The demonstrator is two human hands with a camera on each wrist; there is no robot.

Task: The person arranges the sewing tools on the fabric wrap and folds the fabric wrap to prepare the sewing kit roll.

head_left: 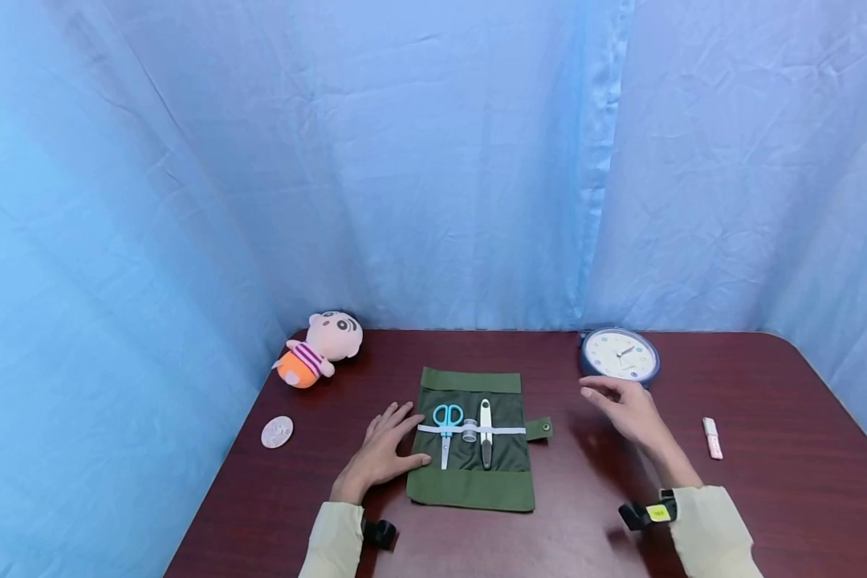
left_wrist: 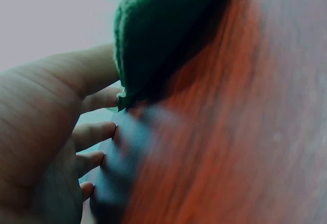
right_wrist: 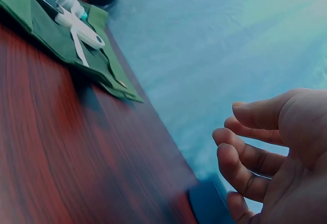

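Note:
A green fabric tool roll [head_left: 470, 490] lies unrolled on the table, its snap tab [head_left: 540, 429] pointing right. Under its white elastic strap [head_left: 509, 431] sit blue-handled scissors [head_left: 445, 453], a small whitish spool [head_left: 470, 436] and a slim white tool with a dark end [head_left: 486, 416]. My left hand [head_left: 379, 449] rests at the roll's left edge with fingers spread, the thumb against its lower left part. In the left wrist view, the thumb meets the green cloth edge [left_wrist: 148, 40]. Off to the roll's right, my right hand [head_left: 628, 413] hovers with loosely bent fingers, holding nothing.
A plush doll [head_left: 325, 345] lies at the back left, with a round whitish disc [head_left: 278, 432] nearer me. A blue-rimmed clock [head_left: 620, 355] is just beyond my right hand. Farther right lies a small white and pink stick-shaped object [head_left: 712, 439]. Blue curtains [head_left: 433, 160] surround the dark red table [head_left: 462, 546].

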